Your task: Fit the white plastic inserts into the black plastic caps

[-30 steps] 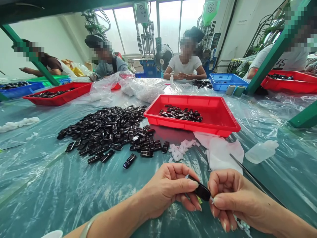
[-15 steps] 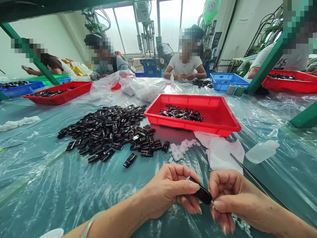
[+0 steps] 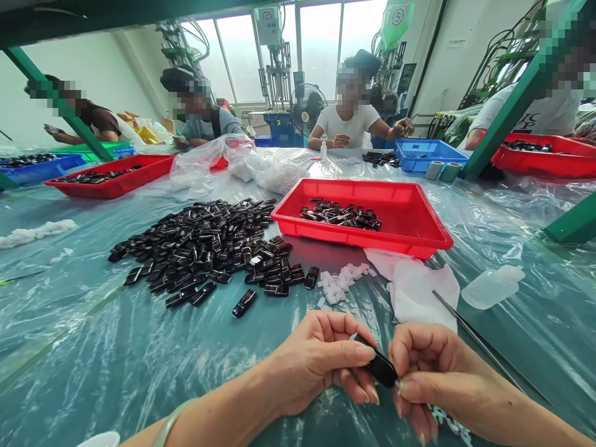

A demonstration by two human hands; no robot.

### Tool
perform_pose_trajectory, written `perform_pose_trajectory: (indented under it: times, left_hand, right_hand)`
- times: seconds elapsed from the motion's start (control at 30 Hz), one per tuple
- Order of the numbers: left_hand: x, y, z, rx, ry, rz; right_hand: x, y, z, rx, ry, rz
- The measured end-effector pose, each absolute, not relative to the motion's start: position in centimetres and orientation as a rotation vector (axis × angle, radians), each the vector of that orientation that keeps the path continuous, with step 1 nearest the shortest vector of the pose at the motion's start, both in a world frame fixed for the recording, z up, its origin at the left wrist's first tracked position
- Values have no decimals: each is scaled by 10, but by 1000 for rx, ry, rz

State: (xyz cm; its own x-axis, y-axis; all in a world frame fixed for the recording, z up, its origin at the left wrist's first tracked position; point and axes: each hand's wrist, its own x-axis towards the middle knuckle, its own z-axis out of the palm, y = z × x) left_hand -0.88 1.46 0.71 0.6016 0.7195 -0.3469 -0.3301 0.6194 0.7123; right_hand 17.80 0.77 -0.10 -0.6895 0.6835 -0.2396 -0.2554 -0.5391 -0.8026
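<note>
Near the table's front edge my left hand point(image 3: 321, 360) is closed on a glossy black oval plastic part point(image 3: 383, 370), thumb on top and fingers beneath. The part tilts down to the right. My right hand point(image 3: 431, 372) pinches a tiny white piece point(image 3: 398, 384) at its lower end; its exact kind is too small to make out. Ahead of my hands lies a heap of similar black parts point(image 3: 200, 248), with one loose part point(image 3: 244, 303) in front. A small pile of white strips point(image 3: 343, 282) lies just beyond my left hand.
A red tray point(image 3: 410, 217) with some black parts stands ahead. Metal tweezers point(image 3: 470, 329) rest against a white cloth point(image 3: 421, 288), beside a translucent bottle point(image 3: 493, 287). Green posts point(image 3: 516, 105) frame the table. Several co-workers sit across it, near a blue tray point(image 3: 428, 155).
My hands keep nearly the same hold, with only a slight shift of the right fingers. Across the table, a co-worker in white has raised one arm out over the blue tray.
</note>
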Motion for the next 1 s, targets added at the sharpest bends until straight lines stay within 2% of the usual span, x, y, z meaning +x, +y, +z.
perform_pose_trajectory:
  times: [0.67, 1.0]
  left_hand:
    - [-7, 13, 8, 610, 705, 768]
    - [-7, 13, 7, 605, 700, 773]
  right_hand:
    - [171, 0, -10, -850, -1277, 1851]
    - [168, -5, -7, -980, -1209, 1716]
